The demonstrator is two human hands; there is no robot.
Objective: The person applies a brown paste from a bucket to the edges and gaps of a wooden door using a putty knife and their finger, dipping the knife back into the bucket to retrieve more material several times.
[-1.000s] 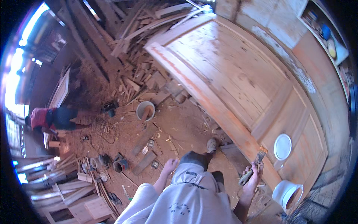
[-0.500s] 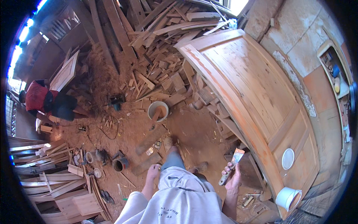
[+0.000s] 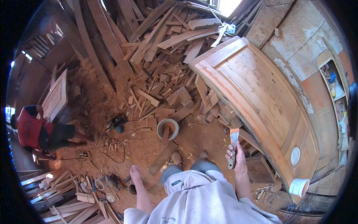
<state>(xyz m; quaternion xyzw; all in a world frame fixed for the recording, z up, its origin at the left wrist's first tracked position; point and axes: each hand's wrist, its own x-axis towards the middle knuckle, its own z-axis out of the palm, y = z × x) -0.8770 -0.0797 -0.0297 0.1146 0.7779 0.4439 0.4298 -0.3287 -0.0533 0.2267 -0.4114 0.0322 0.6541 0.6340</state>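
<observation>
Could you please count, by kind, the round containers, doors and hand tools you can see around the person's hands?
Putty knife, held in the right hand: 1
Large wooden door: 1
Grey bucket on the floor: 1
White containers: 2, a tub and a round lid or dish, both on the door
Total: 5
The left hand is empty.

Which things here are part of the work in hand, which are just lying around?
In hand:
right hand gripping putty knife
wooden door beside it
small white tub on the door

Lying about:
scrap wood pile
round bucket
power tool on the floor
left hand, empty
</observation>
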